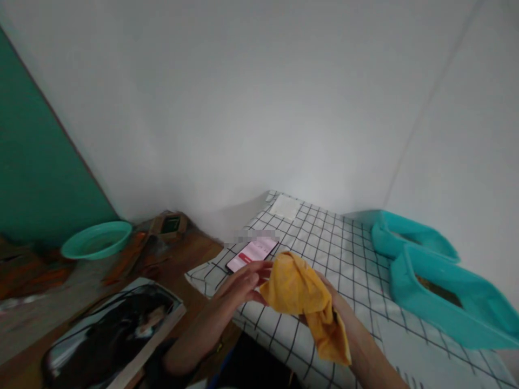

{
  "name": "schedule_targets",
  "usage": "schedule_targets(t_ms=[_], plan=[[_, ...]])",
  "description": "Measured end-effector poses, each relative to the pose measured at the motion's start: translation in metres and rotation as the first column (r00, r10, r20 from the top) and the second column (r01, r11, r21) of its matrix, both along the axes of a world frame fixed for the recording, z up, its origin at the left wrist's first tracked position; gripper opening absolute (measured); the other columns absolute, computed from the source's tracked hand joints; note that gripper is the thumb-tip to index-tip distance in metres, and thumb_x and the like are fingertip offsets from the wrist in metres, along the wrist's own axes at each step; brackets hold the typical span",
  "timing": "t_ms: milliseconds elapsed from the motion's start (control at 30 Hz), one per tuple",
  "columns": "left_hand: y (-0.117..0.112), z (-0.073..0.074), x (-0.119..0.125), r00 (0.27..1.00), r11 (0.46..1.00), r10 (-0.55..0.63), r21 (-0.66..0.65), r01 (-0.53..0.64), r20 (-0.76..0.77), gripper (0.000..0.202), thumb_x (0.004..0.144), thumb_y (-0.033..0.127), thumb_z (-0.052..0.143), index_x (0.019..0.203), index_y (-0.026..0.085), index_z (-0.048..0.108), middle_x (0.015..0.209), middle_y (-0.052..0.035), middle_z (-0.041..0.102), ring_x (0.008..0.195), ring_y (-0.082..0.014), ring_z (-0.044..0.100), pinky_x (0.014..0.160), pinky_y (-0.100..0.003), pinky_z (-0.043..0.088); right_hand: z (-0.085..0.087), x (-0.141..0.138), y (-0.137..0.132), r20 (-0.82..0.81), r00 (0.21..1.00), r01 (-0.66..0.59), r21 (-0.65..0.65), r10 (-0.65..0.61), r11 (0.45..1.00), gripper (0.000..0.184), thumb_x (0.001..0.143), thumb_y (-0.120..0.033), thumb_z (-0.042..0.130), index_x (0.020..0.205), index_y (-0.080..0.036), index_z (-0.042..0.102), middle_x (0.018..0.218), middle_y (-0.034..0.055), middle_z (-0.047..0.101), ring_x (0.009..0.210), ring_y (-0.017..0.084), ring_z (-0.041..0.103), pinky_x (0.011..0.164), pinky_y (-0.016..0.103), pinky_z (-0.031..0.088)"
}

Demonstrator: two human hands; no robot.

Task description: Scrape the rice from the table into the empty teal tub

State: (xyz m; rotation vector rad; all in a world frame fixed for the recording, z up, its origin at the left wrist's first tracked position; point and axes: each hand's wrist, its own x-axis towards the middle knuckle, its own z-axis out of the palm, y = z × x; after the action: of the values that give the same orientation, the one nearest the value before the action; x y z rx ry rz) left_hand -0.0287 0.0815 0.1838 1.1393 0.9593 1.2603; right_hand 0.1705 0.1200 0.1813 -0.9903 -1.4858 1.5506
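A yellow cloth (298,286) is bunched up in front of me above the checked tablecloth, one end hanging down toward my right forearm. My right hand (329,287) holds it from the right side, and most of its fingers are hidden behind the fabric. My left hand (243,283) is at the cloth's left edge with fingers stretched out and apart. Its fingertips reach the fabric, though whether they press on it is unclear. Just beyond the left hand lies a phone (253,253) with a lit pinkish screen.
Two turquoise plastic bins (413,235) with something brownish inside stand at the right. A white square sheet (285,207) lies at the far end of the checked tablecloth (324,232). To the left are a green basin (97,240), a small box (169,224) and a framed picture (117,329).
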Motion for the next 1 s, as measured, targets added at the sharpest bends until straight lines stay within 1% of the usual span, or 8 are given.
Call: schedule_targets(t_ms=[133,200,267,367,467,533,767,1000], plan=[[0.009,0.008,0.016,1.0,1.0,-0.016,-0.003,0.016,0.003,0.026,0.085,0.035,0.062,0.108,0.024,0.068,0.112,-0.0037,0.071,0.107,-0.0212,0.064,0.09,-0.032,0.053,0.012,0.016,-0.003,-0.208,0.966,0.1,-0.249,-0.154,0.963,0.029,0.071,-0.044,0.069,0.088,-0.02,0.068,0.075,0.0007,0.067,0.065,0.014,0.061,0.061,0.025,0.049],[0.011,0.013,0.025,0.984,0.988,-0.11,0.093,0.124,-0.143,0.021,0.085,0.028,0.061,0.104,0.027,0.068,0.107,-0.001,0.072,0.101,-0.0177,0.066,0.087,-0.028,0.053,0.017,0.029,0.001,-0.105,0.972,0.2,-0.104,-0.21,0.974,0.024,0.072,-0.043,0.066,0.082,-0.02,0.066,0.072,-0.0004,0.065,0.064,0.013,0.059,0.059,0.023,0.047],[0.011,0.013,0.037,0.905,0.93,-0.194,0.223,0.293,-0.379,0.022,0.087,0.018,0.056,0.104,0.027,0.068,0.105,-0.0003,0.071,0.099,-0.0153,0.065,0.086,-0.026,0.053,0.015,0.046,0.005,0.146,0.949,0.243,0.223,-0.279,0.944,0.02,0.082,-0.037,0.055,0.074,-0.02,0.062,0.067,-0.0002,0.061,0.062,0.014,0.057,0.058,0.023,0.045],[0.013,0.0,0.053,0.679,0.809,-0.118,0.327,0.489,-0.725,0.033,0.082,0.003,0.054,0.103,0.025,0.067,0.112,-0.0011,0.069,0.107,-0.0146,0.062,0.097,-0.028,0.048,-0.006,0.064,0.004,0.563,0.655,0.078,0.612,-0.503,0.787,0.022,0.09,-0.024,0.04,0.083,-0.019,0.06,0.077,0.0035,0.063,0.063,0.015,0.059,0.054,0.024,0.043],[0.019,-0.019,0.059,0.488,0.775,0.004,0.311,0.55,-0.873,0.033,0.081,0.002,0.054,0.103,0.023,0.067,0.113,-0.0027,0.07,0.109,-0.0179,0.063,0.099,-0.034,0.05,-0.04,0.066,-0.009,0.756,0.338,-0.135,0.629,-0.561,0.766,0.025,0.089,-0.018,0.041,0.108,-0.019,0.057,0.105,0.011,0.065,0.07,0.019,0.067,0.049,0.026,0.045],[0.022,-0.029,0.056,0.453,0.793,0.046,0.308,0.526,-0.89,0.033,0.083,0.003,0.053,0.105,0.023,0.067,0.114,-0.0037,0.07,0.109,-0.0191,0.064,0.099,-0.037,0.051,-0.056,0.062,-0.016,0.81,0.259,-0.212,0.579,-0.526,0.787,0.03,0.088,-0.016,0.045,0.117,-0.018,0.053,0.113,0.0148,0.064,0.075,0.023,0.07,0.052,0.029,0.05],[0.017,-0.038,0.026,0.459,0.816,0.139,0.364,0.449,-0.877,0.036,0.082,0.005,0.052,0.104,0.027,0.068,0.114,-0.0005,0.072,0.108,-0.0174,0.066,0.097,-0.033,0.054,-0.048,0.047,0.003,0.851,0.325,-0.125,0.471,-0.412,0.873,0.017,0.09,-0.019,0.049,0.107,-0.018,0.053,0.105,0.0097,0.067,0.076,0.022,0.071,0.057,0.028,0.051],[0.012,-0.054,0.008,0.52,0.787,0.377,0.561,0.255,-0.767,0.021,0.087,0.018,0.05,0.092,0.026,0.068,0.093,-0.0005,0.078,0.087,-0.015,0.074,0.081,-0.021,0.059,-0.049,-0.034,-0.019,0.815,0.373,-0.225,0.542,-0.443,0.809,0.014,0.085,-0.018,0.059,0.098,-0.023,0.056,0.09,0.0035,0.07,0.067,0.023,0.071,0.047,0.028,0.048]])
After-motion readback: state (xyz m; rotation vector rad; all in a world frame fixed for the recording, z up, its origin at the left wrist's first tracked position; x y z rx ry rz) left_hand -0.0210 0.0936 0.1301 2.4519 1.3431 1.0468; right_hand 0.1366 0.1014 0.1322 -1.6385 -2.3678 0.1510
